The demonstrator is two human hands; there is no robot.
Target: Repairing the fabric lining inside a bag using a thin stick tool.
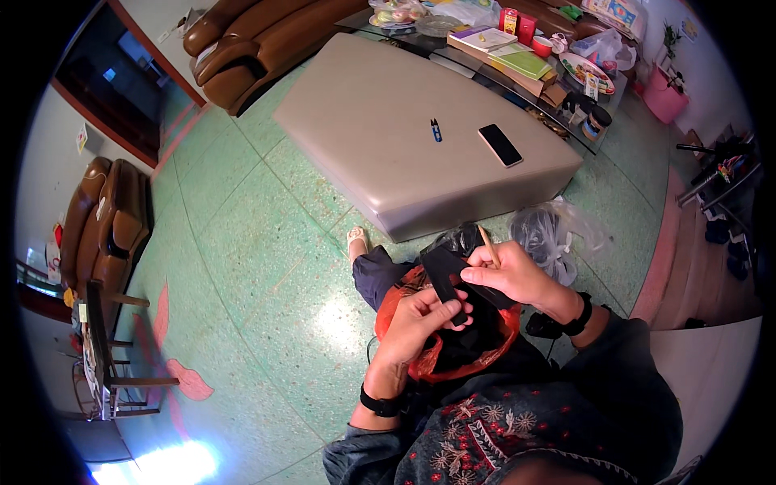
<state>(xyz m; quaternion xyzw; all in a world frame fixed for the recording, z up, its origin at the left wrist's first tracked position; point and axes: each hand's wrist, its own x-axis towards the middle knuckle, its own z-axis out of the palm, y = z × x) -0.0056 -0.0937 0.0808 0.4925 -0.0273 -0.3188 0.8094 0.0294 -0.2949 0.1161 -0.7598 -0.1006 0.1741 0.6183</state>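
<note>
My left hand [424, 323] pinches a black strip of material [444, 279], perhaps fabric, that slants over an open red plastic bag [505, 331] on my lap, with dark contents. My right hand [513, 279] grips a thin wooden stick [485, 238], pointing up, with its thumb against the black material. Behind my hands lie a crumpled black bag [453, 241] and a clear plastic bag [550, 242].
A beige padded bench [372, 121] ahead carries a phone [500, 145] and small snips [436, 130]. Behind it stands a cluttered glass table [453, 61]. Brown sofas [259, 40] and wooden chairs [101, 356] are on the left, a metal rack [719, 182] on the right.
</note>
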